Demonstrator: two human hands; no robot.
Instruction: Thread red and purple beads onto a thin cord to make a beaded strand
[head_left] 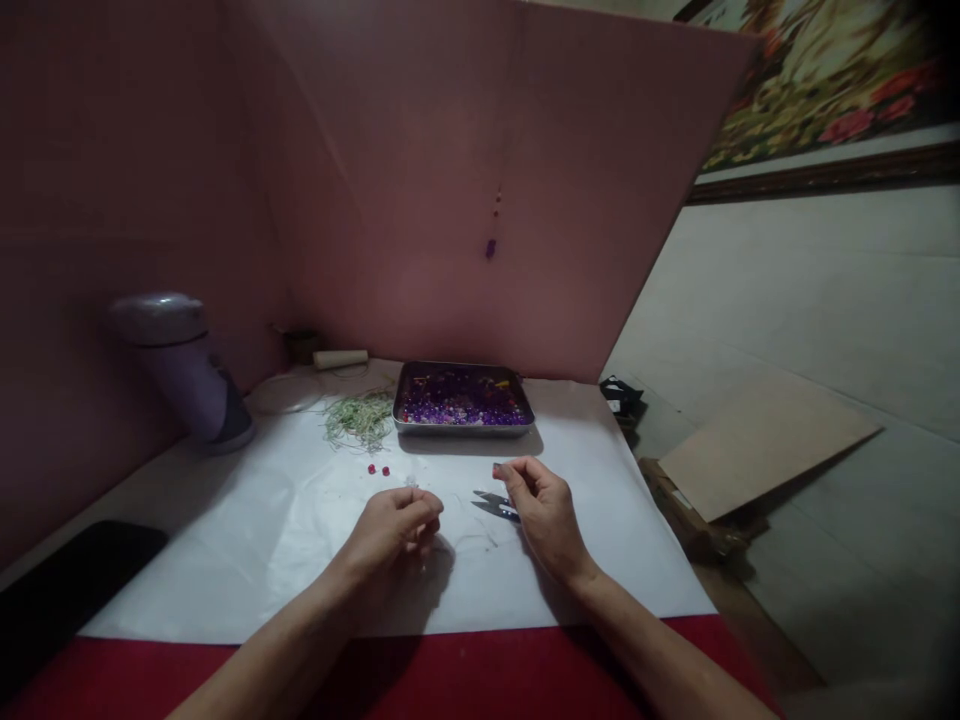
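My right hand [547,512] pinches a small red bead [496,471] between thumb and fingertips. Below those fingers, the blades of thread snips [491,504] point left; their handle goes out of sight under the hand, so I cannot tell whether the palm holds them. My left hand [391,522] is closed in a pinch over the white sheet, and what its fingertips hold is too small to make out. Just beyond its knuckles lies a small clear item [411,482]. Two red beads [379,470] rest on the sheet farther off.
A metal tray [465,430] of purple beads stands at the back, with a tangle of green thread [358,418] to its left. Farther left are a pale roll [341,358], a purple tumbler [187,375] and a dark flat object [90,570]. A pink panel [420,200] rises behind.
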